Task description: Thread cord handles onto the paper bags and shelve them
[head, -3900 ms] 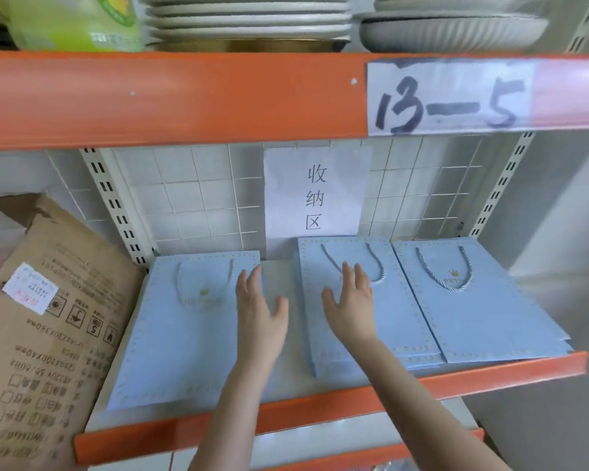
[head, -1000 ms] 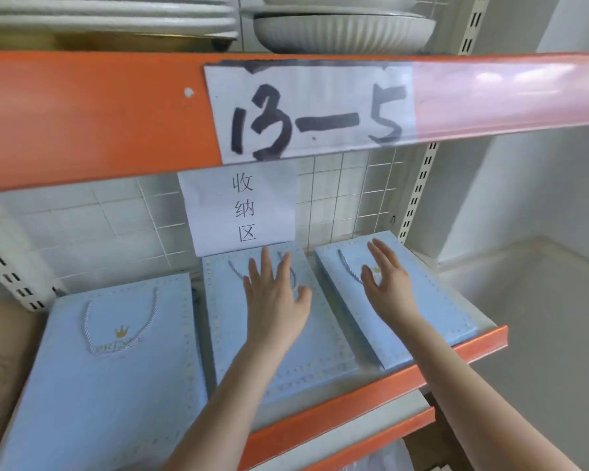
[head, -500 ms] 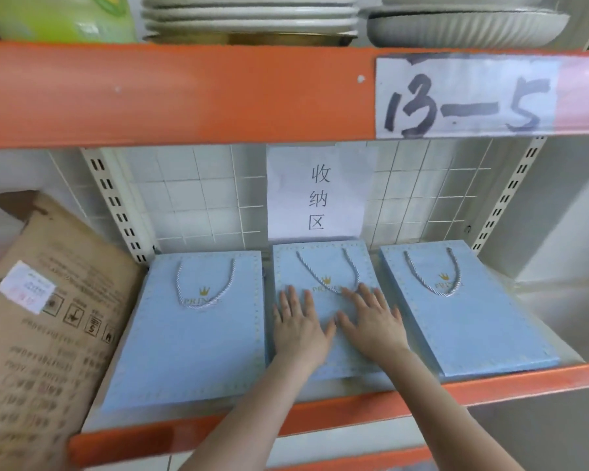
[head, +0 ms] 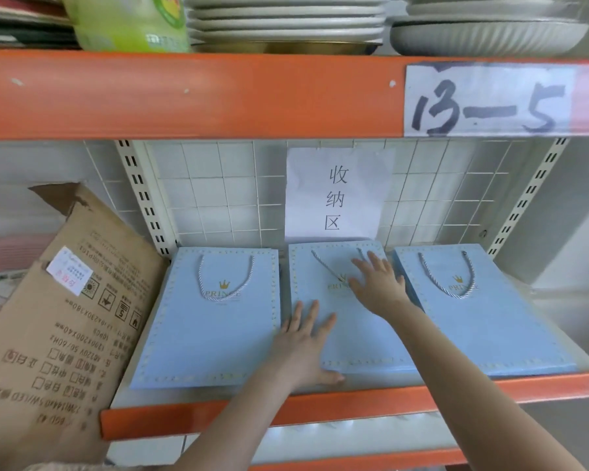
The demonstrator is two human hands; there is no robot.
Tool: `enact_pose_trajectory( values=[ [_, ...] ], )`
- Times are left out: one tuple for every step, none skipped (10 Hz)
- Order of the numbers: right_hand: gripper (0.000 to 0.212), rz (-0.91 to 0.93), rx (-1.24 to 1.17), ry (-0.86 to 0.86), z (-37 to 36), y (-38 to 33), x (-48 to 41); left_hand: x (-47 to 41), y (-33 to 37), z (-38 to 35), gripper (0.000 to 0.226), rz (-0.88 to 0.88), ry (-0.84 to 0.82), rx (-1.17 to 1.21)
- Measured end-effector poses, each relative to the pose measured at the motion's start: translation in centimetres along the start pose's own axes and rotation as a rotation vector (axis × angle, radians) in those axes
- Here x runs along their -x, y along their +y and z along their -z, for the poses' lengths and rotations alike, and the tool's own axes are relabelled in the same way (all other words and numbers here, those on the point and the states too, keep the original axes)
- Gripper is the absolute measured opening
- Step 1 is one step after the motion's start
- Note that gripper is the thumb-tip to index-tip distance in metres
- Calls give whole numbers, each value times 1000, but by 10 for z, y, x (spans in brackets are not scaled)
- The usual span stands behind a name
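Middle bag [head: 357, 338] on shelf [head: 388, 399], left hand [head: 303, 348] flat at its 7 o'clock corner, right hand [head: 378, 287] flat at 1 o'clock (fingers spread, over cord handle [head: 323, 265])

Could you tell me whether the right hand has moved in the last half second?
Yes. The right hand slid up the middle bag, toward the paper sign behind it.

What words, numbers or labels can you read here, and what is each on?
"13-5": white taped label on the orange shelf beam.
"收纳区": white paper sheet on the tiled wall.
"PRINCE": gold print on the left light blue paper bag.
Brown cardboard box print and sticker: too blurred to read.
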State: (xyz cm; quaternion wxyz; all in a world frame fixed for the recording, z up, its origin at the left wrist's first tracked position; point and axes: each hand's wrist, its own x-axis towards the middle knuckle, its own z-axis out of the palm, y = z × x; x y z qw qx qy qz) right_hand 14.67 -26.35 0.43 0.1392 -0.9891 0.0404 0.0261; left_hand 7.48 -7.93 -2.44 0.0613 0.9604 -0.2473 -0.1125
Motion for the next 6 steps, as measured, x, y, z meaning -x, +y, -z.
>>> enact_pose_trajectory(
  values=[
    [51,16,70,-1,-31,-3,8,2,2,-1,99,9,40,-41],
    [49,20,39,99,-42,1,12,8,6,0,91,13,99,-81],
    [45,19,21,173,-42,3,12,17,5,-10,84,30,100,-89],
    [32,107,-175,448,-39,-6,25,30,2,-4,61,-10,267,-123],
    [30,296,-508,783,-19,-31,63,60,3,16,45,-42,437,132],
    [27,480,-772,1004,22,-58,117,101,11,49,45,-44,659,433]
  ],
)
